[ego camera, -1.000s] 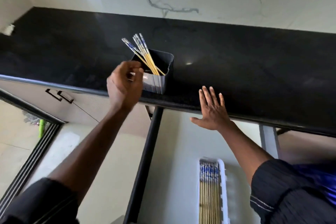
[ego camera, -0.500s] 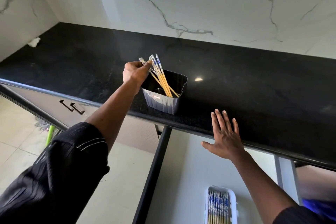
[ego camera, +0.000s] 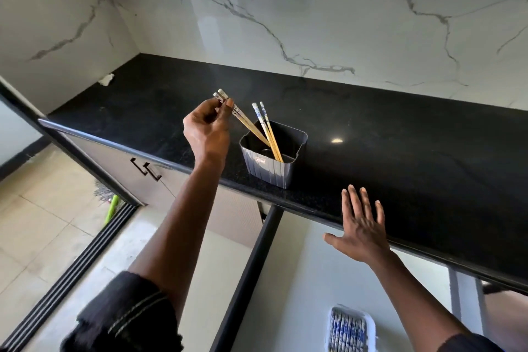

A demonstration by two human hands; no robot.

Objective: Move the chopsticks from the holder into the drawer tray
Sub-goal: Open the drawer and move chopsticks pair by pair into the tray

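Left hand (ego camera: 206, 134) pinching a pair of chopsticks (ego camera: 240, 116) near the top ends, lower ends still slanting into the grey holder (ego camera: 270, 164) at the black surface (ego camera: 400, 134) edge. Two more chopsticks (ego camera: 267, 130) leaning inside. Right hand (ego camera: 360, 230) flat, fingers (ego camera: 354, 200) spread and released, on the rim. White tray (ego camera: 370, 323) below in the drawer, filled with chopsticks.

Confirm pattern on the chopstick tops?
Blue-and-white print on the top ends of the chopsticks, bamboo-yellow shafts below. Head view.
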